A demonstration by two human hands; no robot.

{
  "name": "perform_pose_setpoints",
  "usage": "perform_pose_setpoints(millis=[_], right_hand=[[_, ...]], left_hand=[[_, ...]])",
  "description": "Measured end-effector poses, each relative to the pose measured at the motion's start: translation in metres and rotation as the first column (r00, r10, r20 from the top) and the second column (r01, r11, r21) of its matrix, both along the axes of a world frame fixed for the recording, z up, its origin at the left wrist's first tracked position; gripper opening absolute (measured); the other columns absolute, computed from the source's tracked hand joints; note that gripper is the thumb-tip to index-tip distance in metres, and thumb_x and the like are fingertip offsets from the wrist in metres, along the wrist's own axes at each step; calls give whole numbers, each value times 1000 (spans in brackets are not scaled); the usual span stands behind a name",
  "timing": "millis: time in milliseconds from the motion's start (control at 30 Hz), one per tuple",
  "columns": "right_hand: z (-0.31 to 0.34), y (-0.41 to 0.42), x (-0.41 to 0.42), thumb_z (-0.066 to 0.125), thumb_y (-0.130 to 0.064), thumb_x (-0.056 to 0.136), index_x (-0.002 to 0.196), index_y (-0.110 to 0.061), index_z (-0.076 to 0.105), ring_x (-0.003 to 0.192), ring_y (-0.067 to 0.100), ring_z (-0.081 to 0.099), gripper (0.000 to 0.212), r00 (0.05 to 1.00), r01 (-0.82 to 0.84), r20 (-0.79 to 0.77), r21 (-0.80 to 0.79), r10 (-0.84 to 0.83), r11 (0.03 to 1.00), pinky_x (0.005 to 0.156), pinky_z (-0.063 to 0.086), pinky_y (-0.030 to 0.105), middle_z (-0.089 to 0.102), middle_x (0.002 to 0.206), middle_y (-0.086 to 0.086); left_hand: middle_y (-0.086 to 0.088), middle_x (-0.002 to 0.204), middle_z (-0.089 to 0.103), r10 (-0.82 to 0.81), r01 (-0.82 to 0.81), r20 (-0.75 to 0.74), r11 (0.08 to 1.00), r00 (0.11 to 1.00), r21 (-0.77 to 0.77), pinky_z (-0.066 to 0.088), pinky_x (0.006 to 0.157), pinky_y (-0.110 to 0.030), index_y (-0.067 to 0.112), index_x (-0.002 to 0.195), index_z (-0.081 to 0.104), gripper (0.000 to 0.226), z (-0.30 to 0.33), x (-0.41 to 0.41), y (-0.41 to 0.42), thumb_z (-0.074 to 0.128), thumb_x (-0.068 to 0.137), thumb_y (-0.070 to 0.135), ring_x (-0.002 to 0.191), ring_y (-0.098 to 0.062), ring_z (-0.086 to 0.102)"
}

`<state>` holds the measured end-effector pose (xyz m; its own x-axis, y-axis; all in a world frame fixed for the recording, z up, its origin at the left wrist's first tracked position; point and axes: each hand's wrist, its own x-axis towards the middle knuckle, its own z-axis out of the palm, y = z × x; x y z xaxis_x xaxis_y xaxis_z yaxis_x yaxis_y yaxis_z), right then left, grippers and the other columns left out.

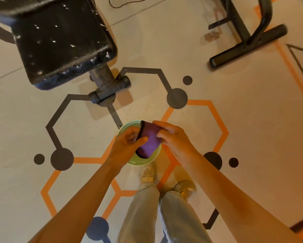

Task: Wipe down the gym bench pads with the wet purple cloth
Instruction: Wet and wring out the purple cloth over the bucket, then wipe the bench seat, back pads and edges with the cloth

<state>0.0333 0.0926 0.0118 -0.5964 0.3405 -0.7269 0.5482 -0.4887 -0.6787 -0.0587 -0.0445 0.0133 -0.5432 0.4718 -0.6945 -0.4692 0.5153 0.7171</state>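
Observation:
The purple cloth [149, 138], folded with a dark edge, is held between both hands above a pale green bowl [138, 161] on the floor. My left hand [127, 146] grips its left side with thumb on top. My right hand [173, 137] pinches its right edge. The black gym bench pad [63, 42], speckled with white flecks and shiny wet patches, lies at the upper left, apart from the hands. Its metal foot [108, 86] rests on the floor just beyond the bowl.
A black equipment frame [245, 41] stands on the floor at the upper right. The beige floor carries grey and orange hexagon markings. My legs and shoes [149, 174] are right behind the bowl. A thin cable [126, 2] lies at the top.

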Motion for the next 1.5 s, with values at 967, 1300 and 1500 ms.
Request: perform_pose_setpoints(millis=[967,1300,1500], right_hand=[[210,80,50,73,-15,82,94,-14,63,103,40,60,16,943,-3,330,136,-43,991,93,50,54,64,110,22],[246,226,140,66,1,84,123,6,55,89,28,49,41,793,-205,607,185,52,961,54,43,19,54,105,13],[248,283,118,71,-3,81,131,4,51,110,38,57,54,709,-381,682,156,179,911,92,49,42,57,127,22]], left_hand=[[-9,115,64,325,-281,227,938,918,-206,52,98,-42,17,110,60,21,206,19,53,67,91,17,113,-26,61],[-9,99,67,269,-214,95,898,958,-385,49,74,-28,13,101,68,11,224,23,74,63,92,12,88,-20,63],[-13,99,65,332,-278,56,859,941,-431,45,67,-27,9,100,66,9,226,15,81,60,93,8,86,-23,60]])
